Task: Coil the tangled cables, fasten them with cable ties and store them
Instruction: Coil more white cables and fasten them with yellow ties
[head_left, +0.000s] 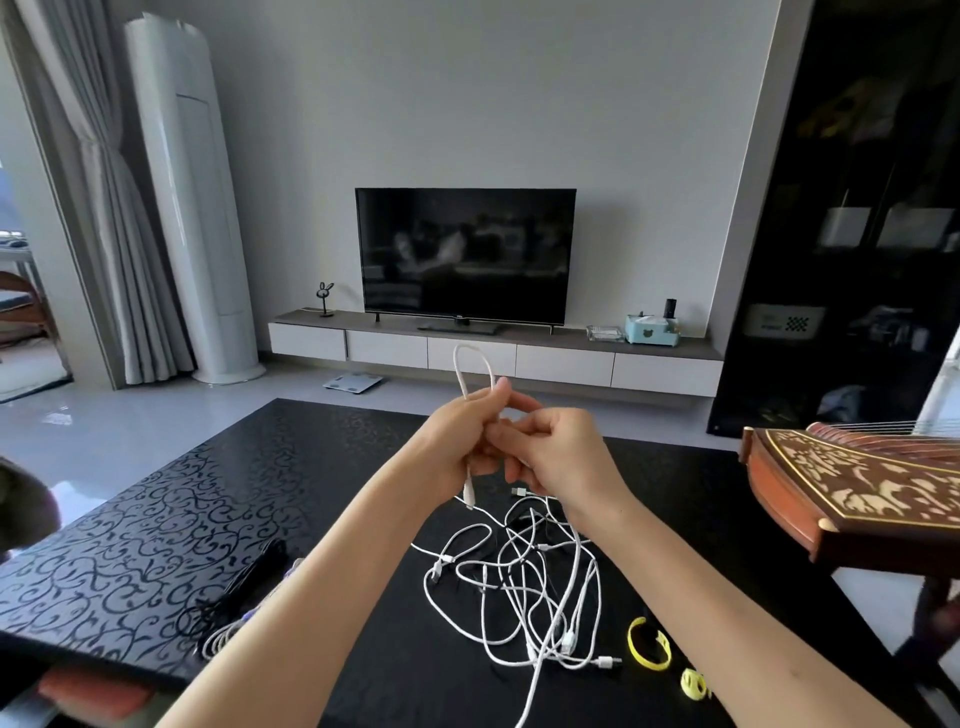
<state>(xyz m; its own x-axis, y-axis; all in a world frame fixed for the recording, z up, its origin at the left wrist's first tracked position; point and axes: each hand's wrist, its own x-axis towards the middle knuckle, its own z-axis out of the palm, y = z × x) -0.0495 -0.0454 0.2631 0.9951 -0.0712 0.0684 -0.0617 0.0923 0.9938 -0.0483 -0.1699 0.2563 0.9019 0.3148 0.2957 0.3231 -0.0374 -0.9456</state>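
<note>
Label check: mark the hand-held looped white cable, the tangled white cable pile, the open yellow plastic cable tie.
looped white cable (468, 488), head view, hanging plug end.
tangled white cable pile (568, 642), head view, near plugs.
open yellow plastic cable tie (631, 643), head view, left curve.

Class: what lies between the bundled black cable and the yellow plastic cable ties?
In the head view, a tangled heap of white cables lies between the bundled black cable and the yellow plastic cable ties; the left forearm crosses above.

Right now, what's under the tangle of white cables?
The white cables lie on the black table, which shows through their loops. Dark strands may run beneath; against that top I cannot tell. The right forearm hides part.
</note>
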